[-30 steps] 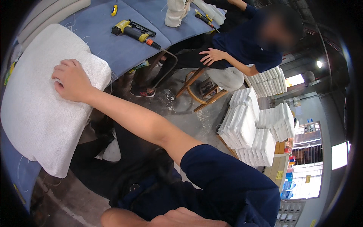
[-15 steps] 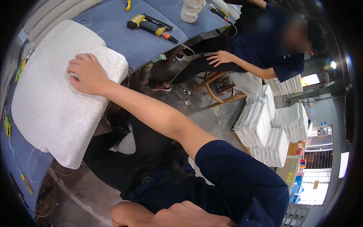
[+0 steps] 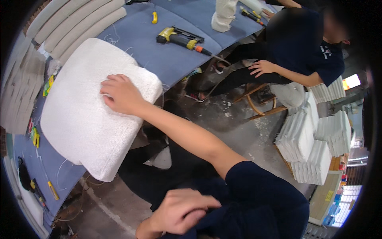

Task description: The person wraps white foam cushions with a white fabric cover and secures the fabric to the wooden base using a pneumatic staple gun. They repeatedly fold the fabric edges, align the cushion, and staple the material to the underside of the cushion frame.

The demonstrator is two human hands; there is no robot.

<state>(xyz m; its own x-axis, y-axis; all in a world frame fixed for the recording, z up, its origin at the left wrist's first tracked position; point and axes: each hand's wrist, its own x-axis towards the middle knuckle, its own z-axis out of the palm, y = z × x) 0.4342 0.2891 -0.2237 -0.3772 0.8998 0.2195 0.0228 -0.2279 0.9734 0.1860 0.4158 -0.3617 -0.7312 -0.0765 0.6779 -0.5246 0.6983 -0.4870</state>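
Note:
A white fabric-covered cushion (image 3: 85, 119), thick and rounded at its corners, lies on the blue table with its near end overhanging the edge. My right hand (image 3: 121, 95) rests on top of it, palm down and fingers slightly spread; it grips nothing. Near the lower edge, my left hand (image 3: 183, 211) is raised in front of my body. Its index finger stretches out, the thumb stands apart below, and nothing shows between them. The remaining fingers are mostly hidden. Beyond the cushion lies a yellow and black air stapler (image 3: 179, 39) with an orange hose connector.
Grey-white padded pieces (image 3: 85, 24) are lined up at the far left. A yellow-handled screwdriver (image 3: 52, 190) and a yellow cutter (image 3: 154, 17) lie on the blue table (image 3: 147, 59). A co-worker (image 3: 294, 47) sits across on the right, near stacked white cushions (image 3: 298, 135).
The whole view has shifted, so the cushion and table appear farther right and lower. My right hand stays on the cushion. My left hand has risen farther into view, its index finger now extended.

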